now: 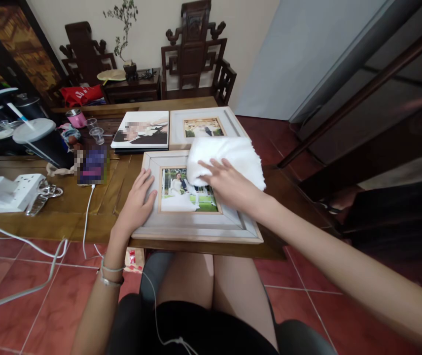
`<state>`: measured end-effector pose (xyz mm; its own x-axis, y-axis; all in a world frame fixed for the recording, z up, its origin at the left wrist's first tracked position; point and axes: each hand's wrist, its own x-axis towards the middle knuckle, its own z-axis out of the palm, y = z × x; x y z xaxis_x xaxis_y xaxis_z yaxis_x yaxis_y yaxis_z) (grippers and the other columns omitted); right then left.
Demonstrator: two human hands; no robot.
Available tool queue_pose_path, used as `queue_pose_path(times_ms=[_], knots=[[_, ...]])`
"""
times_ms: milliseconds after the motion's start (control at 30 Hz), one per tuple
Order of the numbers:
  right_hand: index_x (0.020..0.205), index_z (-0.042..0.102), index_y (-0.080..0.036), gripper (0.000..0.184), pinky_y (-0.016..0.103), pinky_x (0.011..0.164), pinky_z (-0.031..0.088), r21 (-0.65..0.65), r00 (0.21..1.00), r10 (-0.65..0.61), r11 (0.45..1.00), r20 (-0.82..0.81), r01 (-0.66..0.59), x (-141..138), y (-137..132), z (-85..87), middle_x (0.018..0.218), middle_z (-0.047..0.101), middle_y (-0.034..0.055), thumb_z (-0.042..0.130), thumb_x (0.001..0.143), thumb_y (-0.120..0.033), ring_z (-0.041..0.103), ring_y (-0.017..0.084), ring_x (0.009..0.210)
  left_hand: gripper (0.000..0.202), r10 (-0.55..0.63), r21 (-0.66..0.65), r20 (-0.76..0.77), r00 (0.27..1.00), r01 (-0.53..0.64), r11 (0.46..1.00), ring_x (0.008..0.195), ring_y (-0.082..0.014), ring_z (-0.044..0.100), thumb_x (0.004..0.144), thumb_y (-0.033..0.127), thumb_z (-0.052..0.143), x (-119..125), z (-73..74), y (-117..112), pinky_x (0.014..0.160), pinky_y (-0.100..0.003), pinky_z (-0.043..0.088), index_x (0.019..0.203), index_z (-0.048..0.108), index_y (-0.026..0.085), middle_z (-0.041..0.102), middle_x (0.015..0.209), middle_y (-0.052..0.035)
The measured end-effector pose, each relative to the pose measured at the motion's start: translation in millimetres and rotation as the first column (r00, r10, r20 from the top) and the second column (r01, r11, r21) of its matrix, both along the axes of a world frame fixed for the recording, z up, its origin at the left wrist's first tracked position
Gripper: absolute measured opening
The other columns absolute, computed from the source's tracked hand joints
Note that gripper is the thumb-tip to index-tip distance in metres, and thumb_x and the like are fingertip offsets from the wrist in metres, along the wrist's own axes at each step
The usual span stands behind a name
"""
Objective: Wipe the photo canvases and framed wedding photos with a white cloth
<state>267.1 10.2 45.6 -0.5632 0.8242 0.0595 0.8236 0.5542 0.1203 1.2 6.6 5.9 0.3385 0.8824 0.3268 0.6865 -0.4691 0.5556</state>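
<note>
On the table (103, 217), the near frame (192, 225) was steadied by the left hand (137, 203), fingers outstretched; the white cloth (242, 158) was pressed onto it by the right hand (228, 182), fingers splayed — wiping, seemingly, with even pressure needed next.

Single head-worn view from close above the thighs (185, 286), forward and down across the wooden table (103, 217).
</note>
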Motion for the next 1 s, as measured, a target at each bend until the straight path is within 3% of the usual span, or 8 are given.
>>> queue_pose_path(times_ms=[167,267,333,467,633,800,900,1000], knots=[[0.116,0.071,-0.020,0.058,0.048,0.111,0.039,-0.234,0.966,0.167,0.949,-0.198,-0.212,-2,-66,22.1,0.145,0.054,0.0109,0.048,0.070,0.006,0.050,0.030,0.133,0.045,0.013,-0.008,-0.013,1.000,-0.013,1.000,0.149,-0.0259,0.027,0.096,0.029,0.046,0,1.4,-1,0.122,-0.048,0.022,0.136,0.053,0.009,0.041,0.154,-0.0177],[0.110,0.072,-0.021,0.057,0.040,0.106,0.047,-0.330,0.924,0.181,0.896,-0.337,-0.296,-4,-99,42.0,0.142,0.057,0.0088,0.048,0.068,0.007,0.057,0.026,0.126,0.046,0.009,-0.006,-0.025,1.000,-0.009,1.000,0.149,-0.0251,0.027,0.096,0.029,0.045,1,0.8,-1,0.123,-0.046,0.023,0.136,0.053,0.006,0.041,0.154,-0.0191],[0.107,0.072,-0.019,0.055,0.039,0.105,0.048,-0.337,0.900,0.192,0.880,-0.391,-0.334,-6,-107,46.6,0.141,0.057,0.0109,0.047,0.067,0.008,0.058,0.027,0.125,0.046,0.003,-0.006,-0.029,1.000,-0.003,1.000,0.149,-0.0245,0.027,0.096,0.029,0.045,0,0.4,-1,0.122,-0.046,0.023,0.136,0.053,0.007,0.041,0.154,-0.0181],[0.106,0.073,-0.018,0.059,0.050,0.115,0.037,-0.236,0.910,0.217,0.921,-0.352,-0.310,-9,-89,23.2,0.150,0.048,0.0112,0.047,0.063,0.012,0.042,0.031,0.140,0.045,-0.001,-0.011,-0.030,1.000,0.000,1.000,0.149,-0.0243,0.026,0.096,0.029,0.045,0,0.3,-1,0.122,-0.047,0.023,0.137,0.053,0.010,0.040,0.155,-0.0167],[0.107,0.074,-0.016,0.054,0.057,0.113,0.036,0.025,0.977,0.102,0.995,-0.190,-0.099,1,-28,-13.2,0.148,0.050,0.0134,0.048,0.068,0.012,0.041,0.035,0.139,0.043,-0.009,-0.010,-0.010,1.000,0.009,1.000,0.149,-0.0237,0.026,0.097,0.029,0.046,0,-1.2,-1,0.122,-0.047,0.023,0.136,0.054,0.011,0.040,0.155,-0.0160],[0.118,0.069,-0.010,0.055,0.060,0.112,0.037,0.151,0.988,0.000,0.988,-0.154,0.023,22,17,-11.0,0.150,0.046,0.0162,0.049,0.071,0.009,0.039,0.038,0.139,0.042,-0.016,-0.008,0.003,1.000,0.016,1.000,0.149,-0.0238,0.027,0.096,0.028,0.046,-1,-0.2,-1,0.122,-0.048,0.024,0.135,0.054,0.012,0.041,0.154,-0.0158],[0.119,0.068,-0.009,0.050,0.063,0.110,0.037,0.221,0.979,-0.056,0.970,-0.194,0.099,36,19,-7.9,0.152,0.044,0.0162,0.047,0.076,0.006,0.037,0.040,0.140,0.041,-0.009,-0.011,0.011,1.000,0.009,1.000,0.149,-0.0243,0.028,0.096,0.029,0.047,-1,2.2,-2,0.122,-0.050,0.023,0.134,0.055,0.014,0.042,0.154,-0.0148],[0.112,0.071,-0.009,0.048,0.064,0.104,0.043,0.199,0.982,-0.084,0.973,-0.170,0.118,47,9,-10.6,0.149,0.048,0.0168,0.046,0.073,0.006,0.040,0.043,0.137,0.041,-0.006,-0.016,0.012,1.000,0.006,1.000,0.149,-0.0250,0.028,0.096,0.029,0.047,0,3.5,-2,0.121,-0.051,0.024,0.134,0.055,0.015,0.043,0.154,-0.0143]])
